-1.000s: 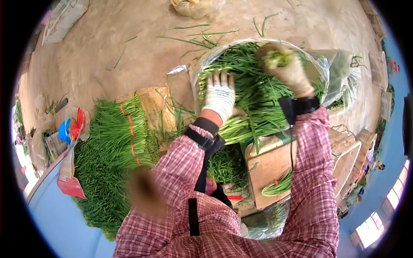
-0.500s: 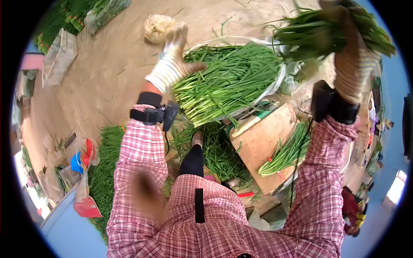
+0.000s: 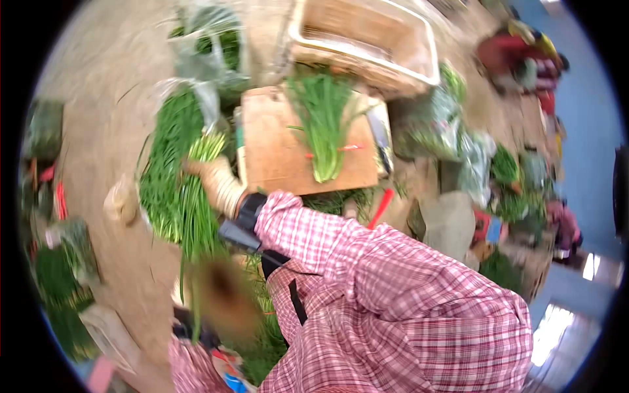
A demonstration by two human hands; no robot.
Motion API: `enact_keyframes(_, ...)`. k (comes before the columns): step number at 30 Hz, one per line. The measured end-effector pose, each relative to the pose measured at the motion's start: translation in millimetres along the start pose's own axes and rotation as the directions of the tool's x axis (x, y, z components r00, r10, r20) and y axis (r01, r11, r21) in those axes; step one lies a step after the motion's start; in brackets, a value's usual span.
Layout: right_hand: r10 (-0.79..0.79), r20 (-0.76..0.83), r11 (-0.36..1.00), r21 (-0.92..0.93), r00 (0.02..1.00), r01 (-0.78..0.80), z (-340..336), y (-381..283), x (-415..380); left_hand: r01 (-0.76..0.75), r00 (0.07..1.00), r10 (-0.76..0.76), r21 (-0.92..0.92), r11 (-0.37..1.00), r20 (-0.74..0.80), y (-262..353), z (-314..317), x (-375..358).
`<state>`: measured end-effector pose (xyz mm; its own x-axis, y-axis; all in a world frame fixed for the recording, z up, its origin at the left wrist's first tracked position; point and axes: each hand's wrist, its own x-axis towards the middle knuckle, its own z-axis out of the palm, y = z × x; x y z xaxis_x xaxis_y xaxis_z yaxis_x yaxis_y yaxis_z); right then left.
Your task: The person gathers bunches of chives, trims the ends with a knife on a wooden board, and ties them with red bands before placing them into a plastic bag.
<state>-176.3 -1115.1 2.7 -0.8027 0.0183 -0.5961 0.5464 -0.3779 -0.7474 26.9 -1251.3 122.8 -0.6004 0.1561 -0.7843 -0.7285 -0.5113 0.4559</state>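
Left of centre, seen from a head camera looking steeply down, a gloved hand (image 3: 213,178) is clenched around a bunch of green chives (image 3: 193,209). From the sleeve it looks like the right hand, though the tilted, blurred view makes that uncertain; the other hand is not in sight. The cut ends of the bunch poke up above the glove and the long leaves trail down past the wrist. The bunch hangs over a larger pile of chives (image 3: 164,164) lying on a clear plastic sheet (image 3: 196,98) spread on the floor.

Chives like these are probably light, soft and floppy, and bruise or snap if squeezed hard. The firmer end near the cut stems is the best place to grip, as the glove does now.

Right of the hand, a wooden board (image 3: 275,150) carries a second bundle (image 3: 324,124) tied with a red band. Beyond the board stands a pale plastic crate (image 3: 429,62), which looks empty. More bagged greens (image 3: 452,124) lie to the right.
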Motion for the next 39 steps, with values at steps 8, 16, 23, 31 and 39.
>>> enact_keyframes(8,0.052,0.571,0.671,-0.627,0.819,0.395,-107.0,2.5,-69.8,0.12,0.992,-0.107,0.303,0.945,-0.061,-15.6,99.1,-20.0)
enact_keyframes(16,-0.171,0.452,0.801,-0.454,0.876,0.39,-209.3,52.9,-23.5,-0.121,0.976,0.196,0.507,0.853,-0.097,-81.6,50.8,-48.8)
enact_keyframes(23,0.086,0.559,0.902,-0.396,0.824,0.175,-158.5,-14.2,-117.5,0.076,0.938,0.159,0.633,0.77,-0.307,-110.7,61.8,-55.8)
enact_keyframes(31,-0.145,0.186,0.975,0.193,0.972,0.109,-168.5,-60.8,-83.2,-0.177,0.903,0.425,0.849,0.497,-0.06,-78.9,14.3,-49.5)
enact_keyframes(39,0.189,0.479,0.922,-0.386,0.857,0.012,-144.8,-25.9,-106.9,-0.165,0.949,0.303,0.951,0.263,0.081,-69.6,-54.8,-24.9)
